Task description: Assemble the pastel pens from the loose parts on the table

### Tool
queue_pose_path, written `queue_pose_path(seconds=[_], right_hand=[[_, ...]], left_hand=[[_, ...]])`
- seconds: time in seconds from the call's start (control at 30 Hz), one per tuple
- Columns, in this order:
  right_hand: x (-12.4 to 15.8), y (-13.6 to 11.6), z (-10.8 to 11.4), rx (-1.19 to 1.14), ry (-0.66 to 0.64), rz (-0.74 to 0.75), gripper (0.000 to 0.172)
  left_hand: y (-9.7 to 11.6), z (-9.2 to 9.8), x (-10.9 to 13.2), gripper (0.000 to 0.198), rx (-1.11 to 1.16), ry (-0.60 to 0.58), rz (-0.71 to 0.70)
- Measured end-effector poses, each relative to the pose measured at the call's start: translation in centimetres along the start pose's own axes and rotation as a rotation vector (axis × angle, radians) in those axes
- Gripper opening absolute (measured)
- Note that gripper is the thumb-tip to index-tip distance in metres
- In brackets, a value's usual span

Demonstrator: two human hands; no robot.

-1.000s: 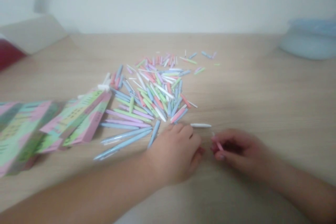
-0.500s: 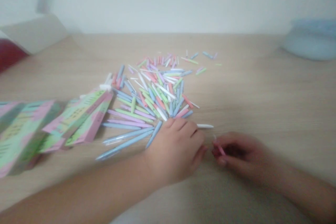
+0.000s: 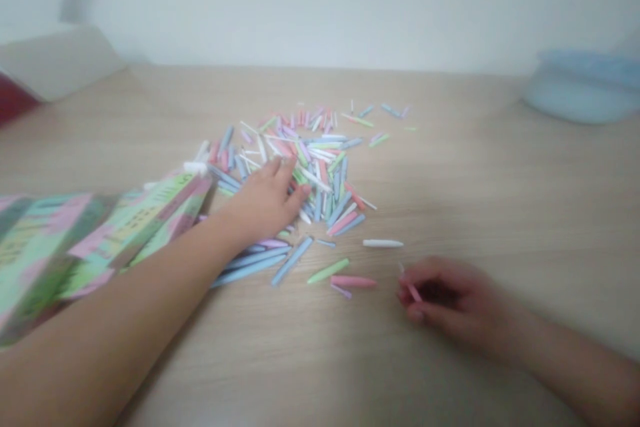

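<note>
My left hand (image 3: 265, 199) lies spread on a heap of pastel rolled-paper sticks (image 3: 320, 173), its fingertips among the pink, white and blue pieces, with nothing visibly held. My right hand (image 3: 447, 297) rests low on the wooden table, pinching a thin pink stick (image 3: 413, 291) between thumb and fingers. Nearest to it, a fat pink stick (image 3: 353, 281) and a white stick (image 3: 383, 243) lie apart from the heap. A green stick (image 3: 328, 271) and a lilac stick (image 3: 341, 291) also lie loose. Longer blue sticks (image 3: 293, 260) lie below my left wrist.
Pink-and-green printed packets (image 3: 45, 247) lie at the left, partly under my left forearm. A pale blue plastic container (image 3: 583, 97) stands at the far right of the wooden table (image 3: 500, 180). A beige flap (image 3: 55, 63) and a red object (image 3: 13, 97) are at the far left, before a white wall.
My left hand has moved up and left onto the heap. Green, pink and lilac sticks now show where it was. My right hand still pinches the thin pink stick.
</note>
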State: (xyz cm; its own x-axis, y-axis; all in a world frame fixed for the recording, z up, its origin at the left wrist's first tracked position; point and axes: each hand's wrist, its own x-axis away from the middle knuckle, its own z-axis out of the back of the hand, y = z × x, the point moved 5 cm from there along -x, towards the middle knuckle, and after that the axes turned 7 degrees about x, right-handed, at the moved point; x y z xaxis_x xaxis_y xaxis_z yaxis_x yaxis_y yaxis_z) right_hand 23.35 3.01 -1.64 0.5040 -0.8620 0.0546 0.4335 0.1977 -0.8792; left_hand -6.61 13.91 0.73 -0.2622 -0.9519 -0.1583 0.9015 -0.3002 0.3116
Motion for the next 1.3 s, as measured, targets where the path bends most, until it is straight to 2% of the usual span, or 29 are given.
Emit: queue_pose_path(seconds=[0.1, 0.17, 0.2, 0.23, 0.3, 0.47, 0.57, 0.77, 0.97, 1.1, 1.2, 1.3], right_hand=[[0.2, 0.0, -0.1, 0.030, -0.018, 0.028, 0.017], [0.4, -0.1, -0.2, 0.090, -0.030, 0.044, 0.016], [0.4, -0.1, -0.3, 0.122, -0.038, 0.053, 0.016], [0.5, -0.2, -0.3, 0.149, -0.047, 0.061, 0.015], [0.6, -0.3, -0.5, 0.179, -0.069, 0.065, 0.014], [0.5, -0.1, -0.5, 0.187, -0.068, 0.055, 0.016], [0.5, 0.0, -0.4, 0.171, -0.063, 0.054, 0.018], [0.5, -0.1, -0.3, 0.188, -0.035, 0.075, 0.018], [0.5, -0.5, 0.0, 0.113, -0.016, 0.085, 0.025], [0.4, -0.9, 0.1, 0.069, -0.007, 0.095, 0.026], [0.5, -0.7, 0.1, 0.062, -0.011, 0.095, 0.025], [0.6, -0.3, 0.1, 0.057, -0.024, 0.094, 0.024]], left_hand=[[0.4, 2.0, -0.2, 0.060, 0.025, 0.079, -0.052], [-0.3, 3.4, -0.3, 0.052, -0.042, 0.061, -0.039], [-1.1, 3.7, -0.4, 0.047, -0.137, -0.005, 0.003], [-2.1, 3.8, -0.4, 0.043, -0.197, -0.118, 0.056], [-4.1, 4.0, -0.4, 0.042, -0.195, -0.282, 0.116], [-6.2, 4.0, -1.0, 0.040, 0.005, -0.348, -0.065], [-6.5, 3.6, -1.2, 0.044, 0.020, -0.361, -0.084], [-4.8, 2.7, -1.4, 0.042, -0.051, -0.292, -0.130], [-4.3, 2.7, -1.5, 0.035, -0.136, -0.250, -0.016], [-4.0, 3.2, -1.6, 0.037, -0.226, -0.232, -0.030], [-2.7, 4.7, -1.3, 0.044, -0.391, -0.101, -0.038], [0.8, 6.4, -0.4, 0.033, -0.373, 0.062, -0.171]])
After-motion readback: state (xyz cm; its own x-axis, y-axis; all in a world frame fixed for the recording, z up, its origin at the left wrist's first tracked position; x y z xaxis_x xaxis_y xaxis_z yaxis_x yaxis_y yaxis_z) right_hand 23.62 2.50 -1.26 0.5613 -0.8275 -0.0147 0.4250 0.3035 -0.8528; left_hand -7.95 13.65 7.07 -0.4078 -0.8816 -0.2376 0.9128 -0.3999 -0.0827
